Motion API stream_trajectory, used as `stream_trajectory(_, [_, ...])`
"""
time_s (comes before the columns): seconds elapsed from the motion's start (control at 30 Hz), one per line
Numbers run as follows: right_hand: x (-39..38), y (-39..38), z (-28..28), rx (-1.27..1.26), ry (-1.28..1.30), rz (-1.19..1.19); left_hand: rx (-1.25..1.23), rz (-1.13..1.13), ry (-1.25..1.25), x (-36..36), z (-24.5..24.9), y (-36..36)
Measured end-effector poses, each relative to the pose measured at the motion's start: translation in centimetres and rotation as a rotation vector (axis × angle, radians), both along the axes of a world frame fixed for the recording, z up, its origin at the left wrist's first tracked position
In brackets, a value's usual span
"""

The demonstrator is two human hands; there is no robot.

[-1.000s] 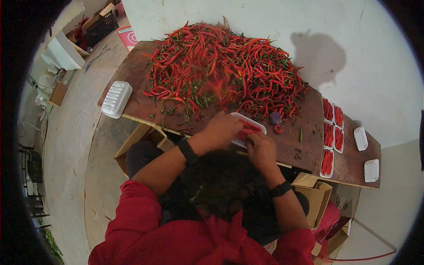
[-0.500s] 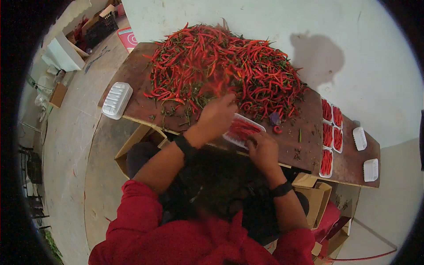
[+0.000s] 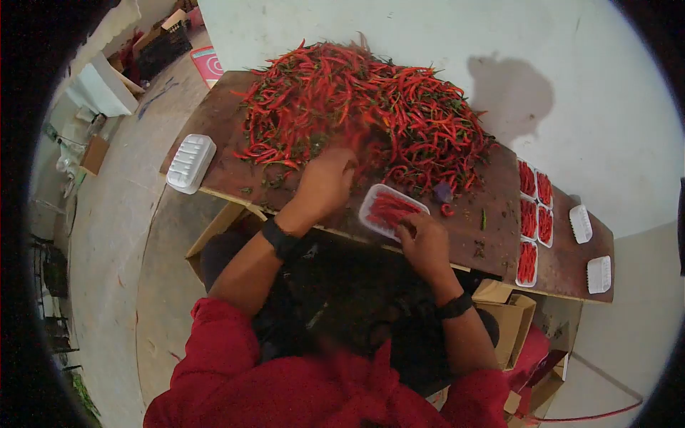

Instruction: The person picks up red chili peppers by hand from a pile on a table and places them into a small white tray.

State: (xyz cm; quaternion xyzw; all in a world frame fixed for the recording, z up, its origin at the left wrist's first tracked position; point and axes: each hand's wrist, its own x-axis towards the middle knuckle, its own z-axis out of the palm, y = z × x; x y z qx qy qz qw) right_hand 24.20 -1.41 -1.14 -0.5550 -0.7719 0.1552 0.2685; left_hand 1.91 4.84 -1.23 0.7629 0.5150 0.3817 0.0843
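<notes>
While R hand (image 3: 422, 241) pinches tray (image 3: 378, 202) rim, L hand (image 3: 325, 182) has shifted onto chilli pile (image 3: 371, 107), grip unclear.

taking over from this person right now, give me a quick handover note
Left hand: at the near edge of the chili pile, fingers down among the chilies; grip unclear.
Right hand: on the near corner of the open tray, by the front edge of the table; grip unclear.
Done: five filled trays set out to the right; the open tray is partly filled.
Left: the large pile. Two empty trays sit at the far right, a white upturned tray at the left end.
</notes>
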Motion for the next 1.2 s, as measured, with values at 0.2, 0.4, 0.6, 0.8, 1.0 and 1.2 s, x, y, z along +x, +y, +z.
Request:
stream_trajectory(0.2, [-0.2, 0.4, -1.5, -0.337, 0.277, 0.003, -0.331, -0.067, -0.384, 0.7, 1.5, -2.2])
stream_trajectory(0.4, [-1.8, -1.4, 1.0, -0.365, 0.479, 0.168, -0.434, -0.156, -0.404, 2.0, 0.7, -3.8])
stream_trajectory(0.6, [-2.6, -1.9, 0.4, -0.187, 0.472, 0.083, -0.284, -0.201, -0.174, 3.3, 0.1, -4.8])
stream_trajectory(0.8, [-1.2, -0.7, 0.2, -0.391, 0.780, -0.116, -0.254, -0.347, -0.208, 2.9, -0.1, -5.1])
stream_trajectory(1.0, [-0.5, -0.3, 0.2, -0.460, 0.809, -0.152, -0.208, -0.468, -0.177, 3.0, -0.5, -5.1])
stream_trajectory(1.2, [-0.6, -0.6, 0.1, -0.394, 0.718, -0.125, -0.249, -0.300, -0.153, 3.6, -0.2, -5.1])
